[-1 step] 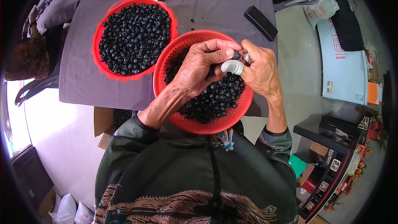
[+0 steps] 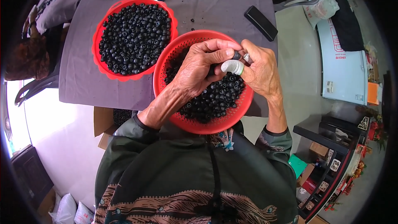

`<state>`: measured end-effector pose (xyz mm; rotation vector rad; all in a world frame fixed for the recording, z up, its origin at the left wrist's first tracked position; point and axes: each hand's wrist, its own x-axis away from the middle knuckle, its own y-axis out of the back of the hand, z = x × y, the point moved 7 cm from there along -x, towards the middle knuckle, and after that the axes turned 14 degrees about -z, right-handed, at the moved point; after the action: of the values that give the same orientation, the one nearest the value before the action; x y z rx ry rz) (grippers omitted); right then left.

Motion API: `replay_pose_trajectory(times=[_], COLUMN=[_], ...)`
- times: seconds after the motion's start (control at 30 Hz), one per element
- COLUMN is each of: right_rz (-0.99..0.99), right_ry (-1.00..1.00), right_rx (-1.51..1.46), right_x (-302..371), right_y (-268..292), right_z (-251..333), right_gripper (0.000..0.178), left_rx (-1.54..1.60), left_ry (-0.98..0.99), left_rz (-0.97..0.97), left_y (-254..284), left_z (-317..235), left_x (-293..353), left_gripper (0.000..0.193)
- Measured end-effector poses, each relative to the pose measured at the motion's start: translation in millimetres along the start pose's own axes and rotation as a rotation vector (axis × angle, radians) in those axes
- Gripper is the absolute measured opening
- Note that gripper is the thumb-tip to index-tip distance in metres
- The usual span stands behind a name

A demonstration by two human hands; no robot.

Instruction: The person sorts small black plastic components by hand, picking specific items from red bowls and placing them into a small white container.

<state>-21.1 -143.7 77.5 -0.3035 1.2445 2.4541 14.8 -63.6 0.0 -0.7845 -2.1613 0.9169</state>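
Black beads (image 2: 134, 37) fill the scalloped red tray (image 2: 95, 49); more lie in the red colander (image 2: 244, 105). Over it, the left hand (image 2: 191, 68) tightly pinches one dark bead (image 2: 237, 55); the right hand (image 2: 267, 72), fingers bent, sits just beside; I can't tell its hold.

Bright light from the left burns the floor (image 2: 70, 130) to near-white glare; the bench (image 2: 105, 93) is softly lit. The hands (image 2: 197, 67) look sharp. Fisheye distortion bends the edges; all 4 corners are black.
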Motion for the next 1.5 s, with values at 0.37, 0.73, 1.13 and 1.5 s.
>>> replay_pose_trajectory(times=[0.37, 0.73, 1.13, 1.5], right_rz=[-0.04, 0.008, -0.009, -0.222], right_ry=[0.033, 0.103, 0.102, 0.128], right_rx=[0.005, 0.046, 0.072, -0.104], right_x=[1.6, 2.3, -0.1, 5.0], right_y=[-2.4, -2.9, -3.0, 9.9], right_z=[-1.9, 1.8, 2.7, 7.6], right_gripper=[0.058, 0.026, 0.027, 0.028], left_rx=[-0.041, -0.067, -0.043, 0.132], left_ry=[0.015, 0.012, 0.015, 0.052], left_rz=[-0.045, -0.05, -0.065, 0.01], left_y=[1.6, 0.5, 0.6, 1.7], left_z=[-2.0, -2.8, -4.2, 1.4], left_x=[2.8, 1.3, 1.2, -2.7], left_gripper=[0.015, 0.015, 0.012, 0.012])
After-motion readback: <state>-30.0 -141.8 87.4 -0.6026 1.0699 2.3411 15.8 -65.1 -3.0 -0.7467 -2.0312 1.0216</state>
